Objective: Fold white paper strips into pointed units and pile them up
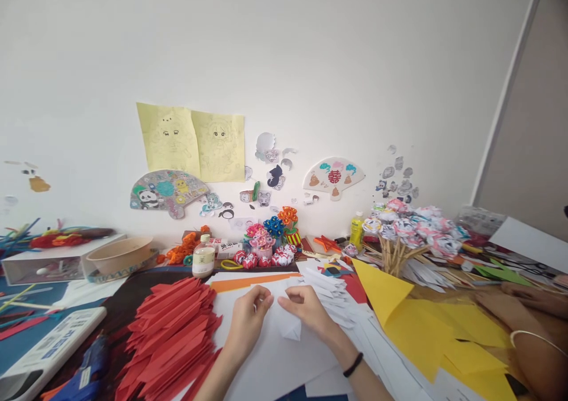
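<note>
Both hands are over a stack of white paper sheets [284, 371] in the middle of the table. A small folded piece of white paper [289, 325] lies between them, with a pointed lower end. My left hand [249, 315] pinches at its upper left side, thumb against the bent fingers. My right hand [309, 311], with a black band on the wrist, pinches its upper right side. The exact edges between the fingertips blend into the white sheets behind. A pile of red folded paper strips [173, 336] lies left of my left hand; white folded strips [331, 297] lie beyond my right.
Yellow sheets [426, 330] spread at the right, near another person's arm [501, 312] with a bracelet. Paper flowers on sticks [412, 229] stand behind. A bottle [203, 257], a bowl [119, 252], a power strip [53, 353] and a blue glue gun [89, 368] are on the left.
</note>
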Tool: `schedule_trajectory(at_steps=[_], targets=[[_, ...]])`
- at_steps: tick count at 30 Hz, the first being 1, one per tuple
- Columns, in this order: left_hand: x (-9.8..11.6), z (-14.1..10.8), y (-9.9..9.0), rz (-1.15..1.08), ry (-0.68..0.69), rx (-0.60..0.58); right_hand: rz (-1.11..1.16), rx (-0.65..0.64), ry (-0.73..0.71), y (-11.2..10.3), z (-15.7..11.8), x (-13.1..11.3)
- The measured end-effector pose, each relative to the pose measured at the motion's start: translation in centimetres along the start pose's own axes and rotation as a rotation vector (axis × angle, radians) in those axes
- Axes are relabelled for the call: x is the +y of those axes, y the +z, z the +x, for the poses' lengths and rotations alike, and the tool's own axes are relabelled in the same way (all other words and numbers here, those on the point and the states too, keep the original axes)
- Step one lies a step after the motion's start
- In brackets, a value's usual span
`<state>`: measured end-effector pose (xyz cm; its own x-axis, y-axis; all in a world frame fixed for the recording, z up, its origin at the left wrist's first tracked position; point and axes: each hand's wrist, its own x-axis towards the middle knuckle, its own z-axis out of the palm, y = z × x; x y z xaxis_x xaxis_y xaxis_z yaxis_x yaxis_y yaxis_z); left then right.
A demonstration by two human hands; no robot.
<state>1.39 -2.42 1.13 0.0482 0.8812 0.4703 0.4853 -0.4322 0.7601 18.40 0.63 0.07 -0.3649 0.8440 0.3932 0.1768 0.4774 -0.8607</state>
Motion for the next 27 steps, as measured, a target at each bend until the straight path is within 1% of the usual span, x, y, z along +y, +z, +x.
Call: schedule_trajectory(at_steps=[5,9,22,27], targets=[[0.06,0.0,0.15,0.008,0.0,-0.035,-0.021,0.014,0.02,-0.01,-0.01,0.27],[0.04,0.11,0.25,-0.008,0.012,-0.022,-0.006,0.027,0.016,-0.04,0.01,0.48],[0.08,0.09,0.22,-0.036,0.014,-0.017,0.055,-0.01,0.029,0.14,-0.03,0.48],[0.05,0.2,0.09,-0.039,0.0,-0.035,0.021,0.02,0.02,0.12,0.0,0.53]])
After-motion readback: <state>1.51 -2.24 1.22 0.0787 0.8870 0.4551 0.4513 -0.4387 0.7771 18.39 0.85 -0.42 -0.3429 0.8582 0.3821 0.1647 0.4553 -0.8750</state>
